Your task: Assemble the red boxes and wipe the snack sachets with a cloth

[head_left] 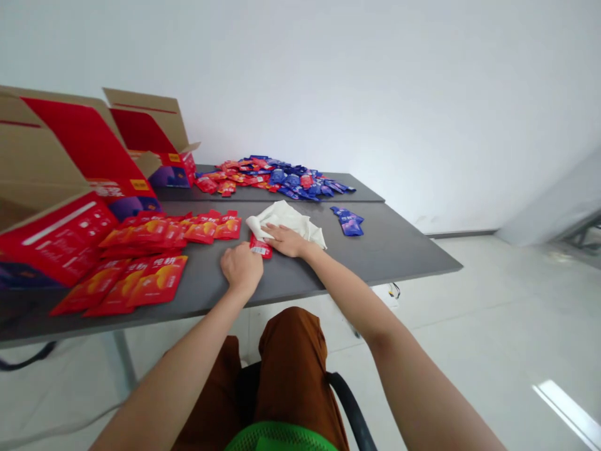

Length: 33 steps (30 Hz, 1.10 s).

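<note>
My left hand (241, 266) is closed in a fist at the near left corner of a red packet (261, 247), apparently pinching its edge. Part of that packet lies under a crumpled white cloth (291, 219); a barcode shows on its bare end. My right hand (284, 240) rests flat on the cloth, fingers stretched out to the left and pressing it onto the packet. Left of my hands, red packets with an orange fruit print (157, 279) lie in overlapping rows. A few blue packets (350, 222) lie to the right of the cloth.
A heap of mixed red and blue packets (282, 177) covers the back of the grey table (399, 250). Two open cardboard boxes, one near (61, 232) and one farther back (181, 166), stand at the left. Behind the table rises a white wall. A black chair armrest (350, 407) is beside my leg.
</note>
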Available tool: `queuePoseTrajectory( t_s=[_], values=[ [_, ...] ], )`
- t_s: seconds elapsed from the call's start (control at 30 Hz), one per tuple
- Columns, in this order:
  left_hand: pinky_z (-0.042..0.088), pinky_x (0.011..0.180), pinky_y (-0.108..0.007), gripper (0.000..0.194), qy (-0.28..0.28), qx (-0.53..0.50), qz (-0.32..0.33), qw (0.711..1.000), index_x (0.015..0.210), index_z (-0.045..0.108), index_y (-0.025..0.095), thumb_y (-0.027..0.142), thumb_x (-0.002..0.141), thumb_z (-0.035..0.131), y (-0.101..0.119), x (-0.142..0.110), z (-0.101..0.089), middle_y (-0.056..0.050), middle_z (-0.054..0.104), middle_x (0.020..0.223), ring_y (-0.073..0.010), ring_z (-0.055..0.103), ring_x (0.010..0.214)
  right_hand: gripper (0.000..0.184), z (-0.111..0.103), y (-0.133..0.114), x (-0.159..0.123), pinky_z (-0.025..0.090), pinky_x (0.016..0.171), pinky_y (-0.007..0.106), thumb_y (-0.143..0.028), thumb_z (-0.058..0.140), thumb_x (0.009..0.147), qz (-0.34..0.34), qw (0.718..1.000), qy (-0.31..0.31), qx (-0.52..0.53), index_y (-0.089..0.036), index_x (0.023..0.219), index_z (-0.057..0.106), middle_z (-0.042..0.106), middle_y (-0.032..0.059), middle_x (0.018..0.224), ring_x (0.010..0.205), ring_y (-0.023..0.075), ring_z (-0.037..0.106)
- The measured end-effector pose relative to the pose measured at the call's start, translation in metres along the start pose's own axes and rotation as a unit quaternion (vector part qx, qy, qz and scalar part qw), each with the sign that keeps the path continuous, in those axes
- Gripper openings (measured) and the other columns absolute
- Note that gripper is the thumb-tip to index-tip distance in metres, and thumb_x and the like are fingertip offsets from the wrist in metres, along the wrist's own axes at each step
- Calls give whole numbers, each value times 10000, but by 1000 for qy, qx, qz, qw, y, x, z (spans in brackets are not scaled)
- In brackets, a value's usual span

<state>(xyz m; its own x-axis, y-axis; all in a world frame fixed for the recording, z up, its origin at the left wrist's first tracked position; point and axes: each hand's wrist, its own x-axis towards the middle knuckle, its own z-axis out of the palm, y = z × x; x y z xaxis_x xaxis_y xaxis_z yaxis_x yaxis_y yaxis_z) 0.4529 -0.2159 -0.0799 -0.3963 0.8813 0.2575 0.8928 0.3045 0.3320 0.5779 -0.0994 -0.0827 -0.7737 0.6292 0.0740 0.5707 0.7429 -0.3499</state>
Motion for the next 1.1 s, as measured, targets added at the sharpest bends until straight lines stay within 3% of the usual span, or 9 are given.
queuePoseTrajectory(
  t_s=[0.17, 0.4, 0.47, 0.6, 0.77, 0.93, 1.1],
  values=[
    [416, 816, -388, 380, -18, -9, -7, 1000, 1097, 684, 150, 163, 859, 388, -1, 4, -3, -181, 715, 1000, -318, 645, 981, 553, 2, -8, -8, 117, 1197, 491, -370, 325, 1024, 32, 999, -2, -22, -152, 1529, 274, 278, 76, 1570, 1469, 238, 195],
    [448, 809, -367, 359, -9, -32, -39, 999, 1020, 714, 118, 191, 869, 397, -2, 8, -4, -199, 717, 996, -303, 658, 983, 495, 8, -12, -33, 154, 1206, 386, -372, 282, 1022, -124, 991, 20, 55, -209, 1469, 418, 322, 37, 1555, 1460, 153, 224],
    [456, 807, -361, 359, -12, -44, -48, 998, 1014, 727, 161, 196, 868, 401, -1, 9, -3, -171, 726, 994, -293, 664, 982, 503, 5, -2, -24, 157, 1206, 402, -398, 279, 1021, -113, 992, 10, 49, -220, 1470, 420, 320, 30, 1554, 1459, 168, 231],
    [466, 774, -350, 351, -15, -60, -78, 995, 1029, 738, 209, 196, 848, 437, 1, 11, -2, -141, 731, 1014, -286, 674, 975, 527, -2, 20, 10, 130, 1212, 421, -453, 321, 1006, -10, 1000, 1, 13, -244, 1482, 405, 320, 30, 1552, 1454, 209, 244],
    [466, 779, -356, 317, 9, -10, -43, 999, 982, 730, 146, 202, 845, 451, 4, 10, -1, -185, 725, 958, -302, 675, 963, 525, -2, 17, 33, 122, 1198, 491, -387, 322, 1004, 48, 998, -21, -38, -224, 1502, 360, 292, 68, 1563, 1463, 229, 213],
    [467, 779, -353, 318, -7, 4, -45, 999, 1002, 710, 146, 209, 857, 434, 5, 11, -2, -184, 723, 975, -301, 671, 975, 559, 1, -4, 19, 118, 1192, 515, -429, 255, 1015, 46, 997, -1, -57, -199, 1521, 306, 274, 61, 1574, 1478, 214, 163],
    [473, 768, -354, 340, -28, -15, -59, 998, 1031, 702, 172, 240, 874, 408, 3, 13, -4, -180, 716, 1026, -299, 669, 984, 538, 1, -11, -13, 109, 1207, 484, -419, 211, 1027, -21, 1000, -21, -7, -218, 1501, 365, 318, 39, 1554, 1475, 192, 165]
  ],
)
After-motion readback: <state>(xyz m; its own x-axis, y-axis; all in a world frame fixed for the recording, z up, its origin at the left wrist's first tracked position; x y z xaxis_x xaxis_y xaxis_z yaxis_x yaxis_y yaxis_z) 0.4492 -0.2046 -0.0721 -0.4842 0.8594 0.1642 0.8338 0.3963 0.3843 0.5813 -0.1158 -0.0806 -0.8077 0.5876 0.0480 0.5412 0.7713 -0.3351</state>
